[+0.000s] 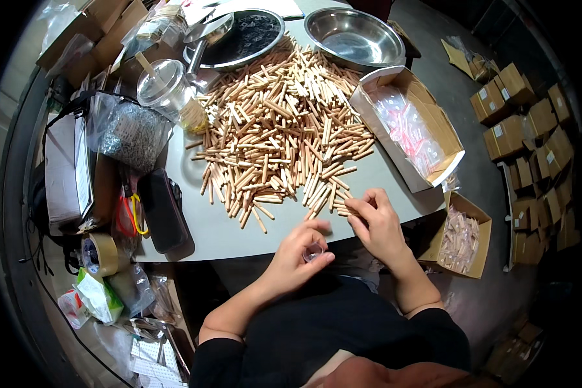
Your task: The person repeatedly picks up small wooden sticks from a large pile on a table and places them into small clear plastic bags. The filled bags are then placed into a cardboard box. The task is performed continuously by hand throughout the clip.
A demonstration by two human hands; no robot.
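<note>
A large heap of short wooden sticks (271,129) covers the middle of the table. Just short of its near edge, my left hand (293,254) is curled around a small clear plastic piece (313,252) with a rounded rim; its exact kind is hard to make out. My left fingertips are slightly blurred. At the near right edge of the heap, my right hand (380,226) has its thumb and fingers bent in a pinch at the end of a wooden stick. An open cardboard box (447,174) holding clear plastic bags with pinkish-red parts lies beyond my right hand.
Two steel bowls, one with dark contents (279,32) and one shiny (394,55), stand at the back. A lidded plastic cup (165,84), phone (161,210), scissors (136,216) and tape roll (103,252) are left. A carton of packed sticks (482,249) sits lower right.
</note>
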